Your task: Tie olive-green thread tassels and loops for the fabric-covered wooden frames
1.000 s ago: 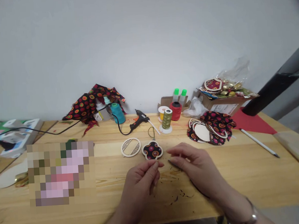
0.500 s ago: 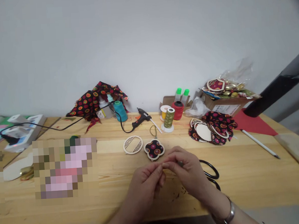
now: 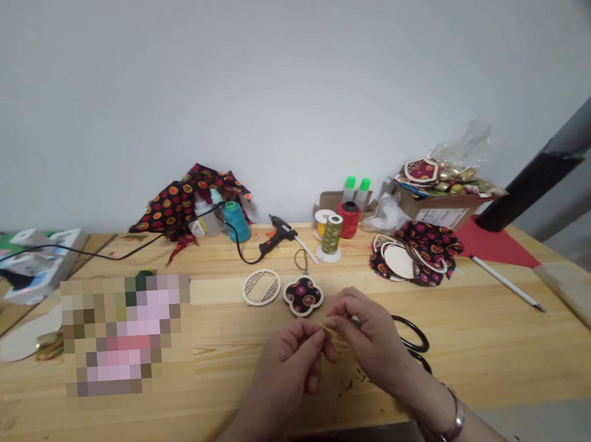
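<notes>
Left hand (image 3: 294,354), right hand (image 3: 367,336) both pinch 1 tiny piece (image 3: 328,326), unidentifiable. Far: 4 thread spools (image 3: 332,234), 2 green-capped bottles (image 3: 348,188), 1 glue gun (image 3: 276,237). Scissors (image 3: 413,337) right.

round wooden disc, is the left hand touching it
Apart. The head view shows bare table between the round wooden disc and the left hand, which sits nearer the camera.

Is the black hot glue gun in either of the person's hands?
No: the black hot glue gun lies far back on the wooden table, while left hand and right hand pinch together near the front edge.
</notes>
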`<state>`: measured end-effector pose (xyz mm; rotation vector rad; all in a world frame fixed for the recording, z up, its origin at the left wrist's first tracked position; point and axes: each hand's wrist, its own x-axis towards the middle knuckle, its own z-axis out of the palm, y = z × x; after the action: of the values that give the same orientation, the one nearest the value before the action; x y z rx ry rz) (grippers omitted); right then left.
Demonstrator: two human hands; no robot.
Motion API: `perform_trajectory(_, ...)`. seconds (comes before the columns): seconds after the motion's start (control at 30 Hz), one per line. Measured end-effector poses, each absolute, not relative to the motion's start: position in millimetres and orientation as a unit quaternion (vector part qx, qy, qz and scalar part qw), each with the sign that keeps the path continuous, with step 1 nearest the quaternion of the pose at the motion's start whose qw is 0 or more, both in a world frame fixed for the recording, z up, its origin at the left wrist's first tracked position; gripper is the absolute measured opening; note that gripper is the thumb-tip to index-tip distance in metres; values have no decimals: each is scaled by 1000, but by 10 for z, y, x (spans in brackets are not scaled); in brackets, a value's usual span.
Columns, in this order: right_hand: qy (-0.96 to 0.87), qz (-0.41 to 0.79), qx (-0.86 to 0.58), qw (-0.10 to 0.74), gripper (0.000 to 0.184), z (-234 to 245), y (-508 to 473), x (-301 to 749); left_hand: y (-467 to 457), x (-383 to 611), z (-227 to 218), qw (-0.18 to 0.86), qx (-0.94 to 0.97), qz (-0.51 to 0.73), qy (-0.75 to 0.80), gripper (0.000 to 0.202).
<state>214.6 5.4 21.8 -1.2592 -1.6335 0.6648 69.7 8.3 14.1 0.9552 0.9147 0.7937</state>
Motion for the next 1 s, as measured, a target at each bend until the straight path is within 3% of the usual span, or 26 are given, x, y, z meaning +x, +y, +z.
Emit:
perform_trajectory(0.1,-688,252,-519,439,16,231,24,2200,86,675,130,704,435,359,431,28)
perform_trajectory(0.2,-718,174,-572,357,12,192,-91,2440,105,647,148,688,413,387,454,26)
perform_trajectory(0.3,-734,73,-634,233,25,83,-276,2800,144,631,183,678,389,420,461,25)
perform_trajectory(0.43,-738,53,-658,144,41,-81,-475,3108,189,649,209,682,361,449,450,24)
perform_trajectory(0.63,-764,56,-632,114,44,-113,-511,3101,228,683,171,683,357,456,445,24)
perform_trajectory(1.0,-774,74,-609,157,41,46,-636,3310,297,709,82,683,352,454,450,24)
